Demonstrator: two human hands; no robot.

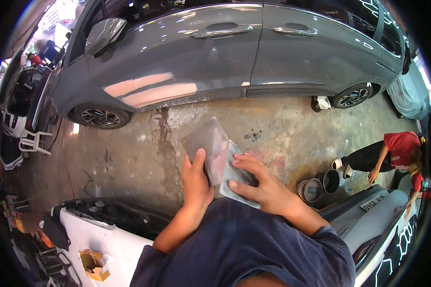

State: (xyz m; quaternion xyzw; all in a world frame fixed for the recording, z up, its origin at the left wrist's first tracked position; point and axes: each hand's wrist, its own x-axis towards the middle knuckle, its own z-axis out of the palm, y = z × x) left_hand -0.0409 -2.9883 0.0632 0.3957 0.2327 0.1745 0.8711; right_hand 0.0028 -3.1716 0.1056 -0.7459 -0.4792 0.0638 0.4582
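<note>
My left hand (195, 179) is closed on a thin flat grey plate (202, 136), its thumb on top. Pinkish putty (217, 155) is smeared along the right part of that plate. In my right hand (268, 186) is a grey flat spreader (234, 184), its fingers pressed on the upper face. The spreader's edge meets or nearly meets the putty side of the plate; I cannot tell if they touch. Ahead stands a grey car (215, 57) with two pale pink filler strips (160, 93) low on its front door.
A person in a red top (401, 148) bends at the right near two round buckets (330, 182). Behind them is a grey car panel (368, 215). A white car panel (76, 234) with an open yellow box (95, 265) is at lower left. A white plastic chair (33, 141) stands far left.
</note>
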